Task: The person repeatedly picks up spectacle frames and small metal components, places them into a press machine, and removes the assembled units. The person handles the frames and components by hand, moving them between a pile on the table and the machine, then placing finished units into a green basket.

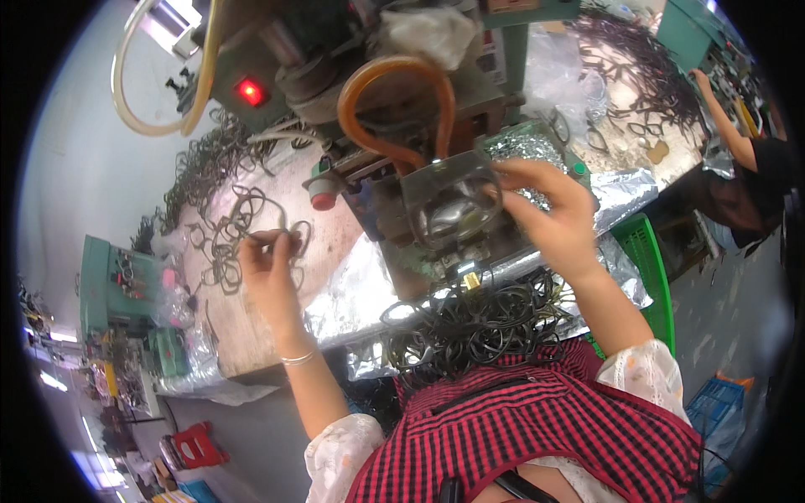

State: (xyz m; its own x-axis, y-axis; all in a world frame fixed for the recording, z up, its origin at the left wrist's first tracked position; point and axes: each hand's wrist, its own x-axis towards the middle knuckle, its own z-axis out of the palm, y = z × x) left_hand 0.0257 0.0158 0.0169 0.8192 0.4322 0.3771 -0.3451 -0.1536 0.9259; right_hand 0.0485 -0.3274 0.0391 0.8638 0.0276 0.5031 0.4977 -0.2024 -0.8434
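Note:
My left hand (270,261) pinches a dark eyeglass frame (300,236) at the edge of a loose group of frames (222,251) on the left of the worktable. Thumb and fingers of my right hand (553,210) close together at the right edge of a clear plastic guard (453,205) on the machine. What they hold, if anything, is hard to make out. Below the guard, a heap of dark eyeglass frames (478,327) lies against my checked apron, at the table's front edge.
The green machine (319,84) has an orange hose (398,67), a lit red switch (250,91) and a red button (323,197). Foil (352,293) covers the table's front. A green basket (650,277) stands right. Another person's arm (725,121) reaches in at far right.

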